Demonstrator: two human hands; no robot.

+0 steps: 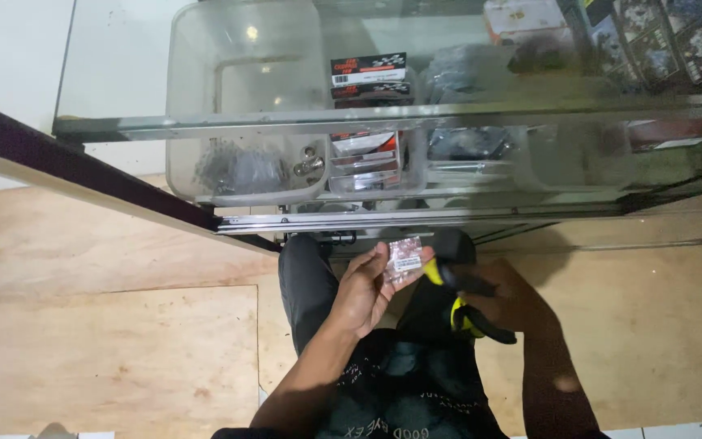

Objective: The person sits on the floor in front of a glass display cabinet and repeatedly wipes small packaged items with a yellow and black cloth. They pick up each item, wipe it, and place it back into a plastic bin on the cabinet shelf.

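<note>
My left hand [361,290] is raised in front of my body, its fingers pinching a small clear plastic packet [404,260] with a white label. My right hand [517,305] lies in shadow just to the right of it, closed around a black and yellow hand-held tool [458,302]. The tool's front end points at the packet and almost touches it. Both hands sit just below the front edge of a glass display cabinet [416,219]. My dark trousers and printed shirt show beneath them.
Inside the cabinet, a clear plastic bin [241,175] holds small metal parts; beside it are small boxes [367,77] and bagged items [465,142]. A dark bar [83,175] slants across the left. The floor is plywood [107,341].
</note>
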